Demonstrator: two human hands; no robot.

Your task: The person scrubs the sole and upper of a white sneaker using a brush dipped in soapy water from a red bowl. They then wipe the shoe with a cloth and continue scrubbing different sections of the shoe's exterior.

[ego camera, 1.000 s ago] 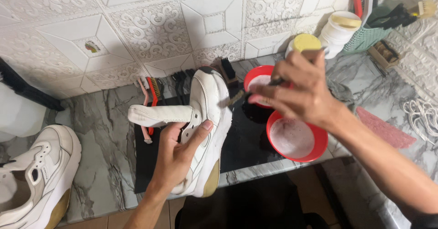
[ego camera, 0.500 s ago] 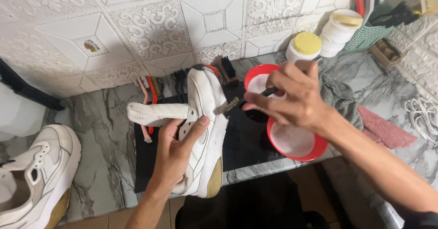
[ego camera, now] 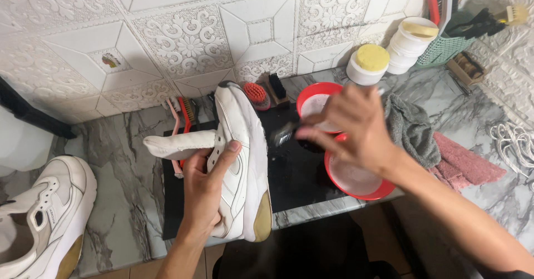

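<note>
My left hand (ego camera: 204, 189) grips a white sneaker (ego camera: 242, 162) by its side, holding it on edge over a black mat (ego camera: 295, 173), with the tongue (ego camera: 178, 144) sticking out to the left. My right hand (ego camera: 347, 129) holds a small dark brush (ego camera: 282, 134) whose bristle end is close to the sneaker's right side. The hand is blurred and hovers over two red bowls (ego camera: 356, 187) holding whitish liquid.
A second white sneaker (ego camera: 41, 218) lies at the left on the marble counter (ego camera: 122, 168). Brushes (ego camera: 261, 92) lean by the tiled wall. White jars (ego camera: 368, 65), a green basket (ego camera: 453, 42), grey and pink cloths (ego camera: 439, 145) and white laces (ego camera: 514, 142) sit at the right.
My right hand moved down and left from the bowls, bringing the brush toward the sneaker. My left hand kept holding the sneaker in about the same place.
</note>
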